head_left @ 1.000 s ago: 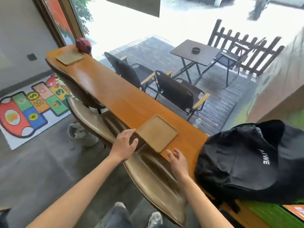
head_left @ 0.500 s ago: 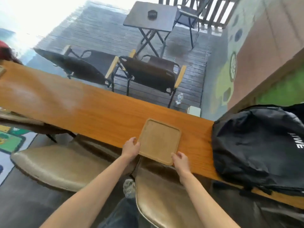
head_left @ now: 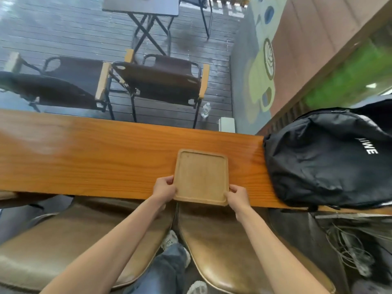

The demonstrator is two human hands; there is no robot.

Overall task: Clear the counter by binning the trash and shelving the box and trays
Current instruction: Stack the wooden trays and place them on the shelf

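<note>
A square pale wooden tray (head_left: 201,176) lies on the long orange-brown wooden counter (head_left: 95,158), its near edge jutting slightly over the counter's front. My left hand (head_left: 164,188) grips the tray's near left corner, thumb on the rim. My right hand (head_left: 237,195) grips the near right corner the same way. The tray holds nothing.
A black backpack (head_left: 326,158) sits on the counter just right of the tray. Two brown padded seats (head_left: 222,247) stand below the counter in front of me. Beyond the counter are two dark folding chairs (head_left: 161,79), a small dark table (head_left: 142,6) and a plastic bottle (head_left: 205,110) on the decking.
Both hands reached the tray and closed on its near corners. My view swung right and down, so the counter now runs across the frame.
</note>
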